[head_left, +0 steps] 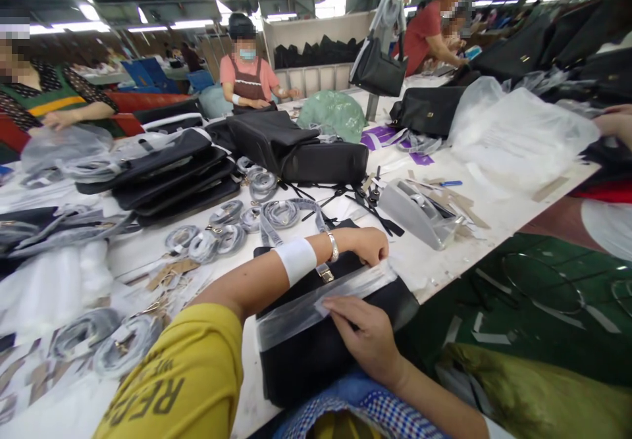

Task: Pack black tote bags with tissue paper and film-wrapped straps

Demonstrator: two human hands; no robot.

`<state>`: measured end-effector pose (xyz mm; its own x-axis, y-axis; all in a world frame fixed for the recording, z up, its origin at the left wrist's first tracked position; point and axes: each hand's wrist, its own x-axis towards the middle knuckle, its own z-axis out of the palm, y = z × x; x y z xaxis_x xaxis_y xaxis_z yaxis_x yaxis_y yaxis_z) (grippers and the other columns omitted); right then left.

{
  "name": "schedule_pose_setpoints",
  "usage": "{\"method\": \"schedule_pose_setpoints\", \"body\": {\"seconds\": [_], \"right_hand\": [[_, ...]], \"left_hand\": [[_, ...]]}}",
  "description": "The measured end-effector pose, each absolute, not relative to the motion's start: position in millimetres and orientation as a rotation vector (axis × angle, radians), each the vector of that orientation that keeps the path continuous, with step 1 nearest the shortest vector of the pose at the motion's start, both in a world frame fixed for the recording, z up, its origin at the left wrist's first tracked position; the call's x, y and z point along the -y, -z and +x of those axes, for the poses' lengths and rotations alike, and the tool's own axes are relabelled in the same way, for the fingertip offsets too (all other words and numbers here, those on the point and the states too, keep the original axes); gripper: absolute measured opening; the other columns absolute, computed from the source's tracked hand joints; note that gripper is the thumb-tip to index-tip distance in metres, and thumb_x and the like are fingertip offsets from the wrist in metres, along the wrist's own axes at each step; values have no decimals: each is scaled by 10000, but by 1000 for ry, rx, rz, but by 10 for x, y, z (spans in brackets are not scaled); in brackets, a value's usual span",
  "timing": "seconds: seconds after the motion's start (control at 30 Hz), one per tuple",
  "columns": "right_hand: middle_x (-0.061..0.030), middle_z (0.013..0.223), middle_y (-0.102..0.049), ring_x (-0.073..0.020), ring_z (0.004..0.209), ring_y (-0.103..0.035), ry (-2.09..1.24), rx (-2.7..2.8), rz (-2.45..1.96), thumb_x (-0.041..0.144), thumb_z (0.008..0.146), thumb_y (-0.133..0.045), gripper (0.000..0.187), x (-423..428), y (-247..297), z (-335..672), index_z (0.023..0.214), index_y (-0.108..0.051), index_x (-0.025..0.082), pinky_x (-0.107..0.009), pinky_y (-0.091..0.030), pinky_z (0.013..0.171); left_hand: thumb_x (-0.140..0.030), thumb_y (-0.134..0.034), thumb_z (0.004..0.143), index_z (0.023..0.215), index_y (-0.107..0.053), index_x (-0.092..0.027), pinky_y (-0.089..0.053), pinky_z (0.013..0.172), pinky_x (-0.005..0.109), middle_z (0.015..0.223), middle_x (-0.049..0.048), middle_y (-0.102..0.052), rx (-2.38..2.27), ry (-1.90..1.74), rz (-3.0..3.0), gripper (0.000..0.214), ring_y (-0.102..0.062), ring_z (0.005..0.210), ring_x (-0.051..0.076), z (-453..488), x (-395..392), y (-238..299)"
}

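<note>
Long white ceiling lights blow out to glare past the far edge of the bright surface I lean over. Off its right edge the floor falls dim. Pale sheen streaks the clear plastic at my right hand; the black bag swallows detail. My view's borders stretch; the background blurs.

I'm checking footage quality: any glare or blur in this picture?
Head view: the upper-left ceiling light burns out to white; same head view: the clear plastic strip has a pale sheen; again head view: brown tags at lower left look smeared.
</note>
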<state>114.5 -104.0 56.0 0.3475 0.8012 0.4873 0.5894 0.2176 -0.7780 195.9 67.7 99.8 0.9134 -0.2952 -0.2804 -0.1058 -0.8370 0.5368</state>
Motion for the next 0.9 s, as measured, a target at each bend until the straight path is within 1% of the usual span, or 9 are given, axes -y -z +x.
{"method": "schedule_pose_setpoints", "body": {"seconds": [0.2,0.4,0.47,0.57,0.67,0.73,0.8,0.83,0.9], "right_hand": [[-29,1050,-745,-208,978,-703,-322,1388,-1513,137,947,-543,318,946,-234,1128,1140,-730,307,-349,-583,897],[-41,1098,-733,-234,1010,-690,-435,1350,-1513,242,936,-612,260,911,-250,1142,1168,-718,291,-378,-555,946],[-52,1136,-719,-241,1044,-675,-504,1315,-1495,269,951,-587,271,906,-294,1170,1196,-702,280,-387,-544,953],[-60,1153,-708,-237,1063,-662,-633,1235,-1459,289,988,-511,293,892,-310,1224,1223,-685,271,-390,-530,962],[-65,1153,-707,-240,1050,-668,-783,1117,-1402,349,990,-502,309,870,-264,1266,1226,-682,264,-397,-542,950],[-63,1158,-709,-249,1065,-667,-885,1012,-1327,387,979,-519,323,855,-228,1283,1232,-678,265,-415,-547,954],[-57,1164,-710,-255,1089,-660,-964,913,-1252,407,967,-540,332,846,-208,1293,1241,-671,272,-433,-540,973],[-55,1168,-709,-258,1100,-656,-992,876,-1224,415,961,-549,337,843,-205,1297,1244,-669,274,-441,-535,982],[-57,1171,-709,-263,1113,-650,-1031,826,-1198,431,952,-562,342,842,-211,1306,1231,-676,270,-453,-525,998]], "left_hand": [[-96,-606,686,753,-738,-174,-406,622,277,742,48,-706,124,111,2630,167,-600,698,189,1730,-602,-828],[-43,-642,626,727,-747,-130,-401,589,239,672,31,-701,79,130,2548,169,-586,628,152,1726,-623,-772],[-37,-645,636,758,-754,-107,-415,601,231,692,41,-713,68,133,2513,178,-599,640,150,1718,-633,-789],[-51,-643,701,861,-753,-124,-441,627,194,766,18,-736,60,133,2439,208,-638,687,134,1643,-662,-855],[-79,-631,781,1040,-710,-180,-459,678,166,871,-21,-747,-27,64,2392,289,-664,751,111,1417,-712,-981],[-131,-580,863,1113,-665,-174,-465,742,201,966,14,-739,-188,-59,2403,268,-664,825,132,1126,-730,-1083],[-226,-524,933,1073,-660,-153,-455,760,259,988,66,-722,-407,-186,2432,208,-651,854,174,721,-699,-1167],[-276,-524,946,1022,-669,-158,-446,736,275,936,68,-716,-526,-231,2443,202,-645,824,188,494,-656,-1195],[-329,-543,949,869,-688,-200,-417,674,266,825,27,-698,-794,-233,2459,210,-634,757,180,58,-514,-1209]]}}
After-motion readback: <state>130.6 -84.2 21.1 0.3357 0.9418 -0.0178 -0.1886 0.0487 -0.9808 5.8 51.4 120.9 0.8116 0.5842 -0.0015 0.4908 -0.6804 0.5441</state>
